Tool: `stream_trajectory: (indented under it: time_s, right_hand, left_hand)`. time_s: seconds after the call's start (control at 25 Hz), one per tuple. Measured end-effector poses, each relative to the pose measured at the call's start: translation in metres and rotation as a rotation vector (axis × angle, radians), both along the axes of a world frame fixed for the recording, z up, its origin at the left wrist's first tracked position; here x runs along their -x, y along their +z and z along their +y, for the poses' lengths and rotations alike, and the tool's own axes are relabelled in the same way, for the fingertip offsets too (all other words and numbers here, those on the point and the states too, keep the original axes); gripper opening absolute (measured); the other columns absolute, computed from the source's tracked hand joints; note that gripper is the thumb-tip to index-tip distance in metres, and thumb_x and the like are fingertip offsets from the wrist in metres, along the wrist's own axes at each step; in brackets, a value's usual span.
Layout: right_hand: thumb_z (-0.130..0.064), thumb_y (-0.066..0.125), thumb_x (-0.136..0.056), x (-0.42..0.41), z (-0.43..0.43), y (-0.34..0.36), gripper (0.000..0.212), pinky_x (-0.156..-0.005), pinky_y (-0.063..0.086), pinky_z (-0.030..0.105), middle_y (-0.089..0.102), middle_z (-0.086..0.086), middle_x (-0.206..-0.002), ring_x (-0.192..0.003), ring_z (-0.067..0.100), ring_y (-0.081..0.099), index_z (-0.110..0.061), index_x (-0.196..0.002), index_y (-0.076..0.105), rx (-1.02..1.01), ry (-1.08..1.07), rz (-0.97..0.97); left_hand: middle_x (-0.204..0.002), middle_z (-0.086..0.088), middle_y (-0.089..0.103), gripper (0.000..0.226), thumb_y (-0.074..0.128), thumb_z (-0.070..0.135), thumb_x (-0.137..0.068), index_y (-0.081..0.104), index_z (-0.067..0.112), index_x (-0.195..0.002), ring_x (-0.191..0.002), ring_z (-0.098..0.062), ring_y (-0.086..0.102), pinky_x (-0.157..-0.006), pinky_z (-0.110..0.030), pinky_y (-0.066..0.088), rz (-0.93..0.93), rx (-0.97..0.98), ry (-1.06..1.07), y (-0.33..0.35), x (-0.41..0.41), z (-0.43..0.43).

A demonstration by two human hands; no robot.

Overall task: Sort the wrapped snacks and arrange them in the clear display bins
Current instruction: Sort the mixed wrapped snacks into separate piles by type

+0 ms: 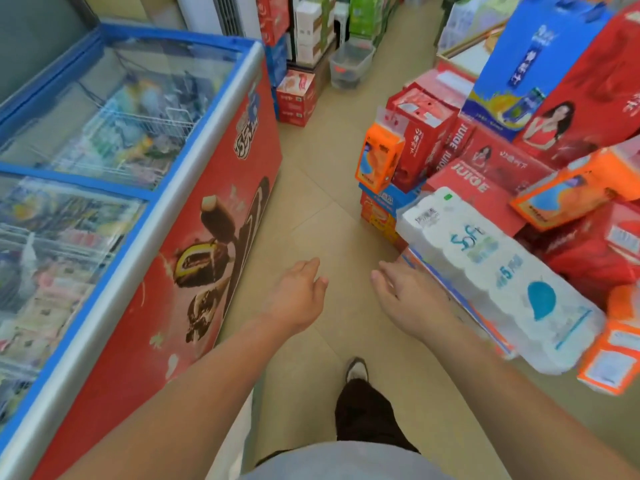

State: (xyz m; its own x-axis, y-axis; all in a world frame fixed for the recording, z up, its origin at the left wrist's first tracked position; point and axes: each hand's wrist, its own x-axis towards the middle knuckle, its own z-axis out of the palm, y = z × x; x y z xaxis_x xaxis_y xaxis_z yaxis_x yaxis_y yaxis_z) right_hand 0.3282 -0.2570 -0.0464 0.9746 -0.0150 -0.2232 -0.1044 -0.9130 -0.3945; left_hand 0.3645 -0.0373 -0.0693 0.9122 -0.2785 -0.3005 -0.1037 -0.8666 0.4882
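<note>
I stand in a shop aisle with both arms stretched forward over the tan floor. My left hand (300,296) is empty, its fingers relaxed. My right hand (405,299) is also empty and relaxed, close beside a white pack of paper rolls (491,271). No wrapped snacks are in either hand. One clear plastic bin (349,65) stands on the floor far down the aisle; what it contains I cannot make out.
A red and blue ice-cream freezer (145,188) with glass lids runs along the left. Stacked red juice cartons (485,174) and orange tissue packs (379,157) crowd the right. More boxes (296,97) stand at the aisle's far end. My foot (356,370) is on the floor.
</note>
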Motion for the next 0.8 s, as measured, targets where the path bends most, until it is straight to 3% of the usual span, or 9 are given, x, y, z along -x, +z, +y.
stream_trajectory:
  time_s: [0.16,0.32,0.52,0.64,0.8]
  right_hand:
    - [-0.042,0.033,-0.110,-0.118,-0.015,0.006,0.052,-0.105,0.042,0.044,0.057,0.015,-0.140,-0.132,0.032,0.051,-0.004,-0.140,0.051,0.011,0.072,0.018]
    - [-0.041,0.036,-0.109,-0.235,-0.017,0.007,0.052,-0.109,0.038,0.042,0.057,0.018,-0.139,-0.133,0.033,0.049,0.000,-0.135,0.054,0.008,0.109,0.032]
    - [-0.043,0.035,-0.109,-0.393,-0.006,-0.011,0.055,-0.120,0.028,0.043,0.059,0.021,-0.138,-0.138,0.037,0.044,0.001,-0.136,0.057,0.071,0.121,0.004]
    - [-0.037,0.034,-0.111,-0.488,0.008,-0.001,0.051,-0.117,0.028,0.041,0.056,0.021,-0.142,-0.138,0.036,0.044,0.001,-0.139,0.053,0.073,0.119,0.019]
    - [-0.039,0.033,-0.111,-0.601,0.007,0.013,0.050,-0.112,0.029,0.035,0.058,0.016,-0.142,-0.137,0.030,0.047,-0.002,-0.140,0.053,0.004,0.009,0.020]
  left_hand:
    - [-0.160,-0.012,0.039,0.055,0.039,0.034,-0.110,0.032,0.008,-0.158,-0.146,-0.028,0.037,-0.115,-0.032,0.029,-0.021,-0.011,0.053,0.012,-0.100,-0.019]
    - [-0.161,-0.009,0.036,0.057,0.037,0.038,-0.110,0.031,0.009,-0.158,-0.146,-0.027,0.036,-0.114,-0.036,0.034,-0.006,-0.033,0.102,0.014,-0.213,-0.015]
    - [-0.152,-0.013,0.046,0.055,0.041,0.038,-0.108,0.038,0.008,-0.154,-0.139,-0.032,0.046,-0.111,-0.039,0.040,-0.027,-0.028,0.103,0.012,-0.382,-0.002]
    - [-0.142,-0.015,0.054,0.053,0.040,0.041,-0.105,0.048,0.007,-0.145,-0.129,-0.035,0.054,-0.104,-0.045,0.046,-0.031,-0.025,0.053,0.011,-0.485,0.004]
    - [-0.140,-0.014,0.054,0.046,0.040,0.029,-0.107,0.045,0.009,-0.148,-0.125,-0.036,0.056,-0.103,-0.045,0.047,-0.004,-0.024,0.002,0.017,-0.608,0.002]
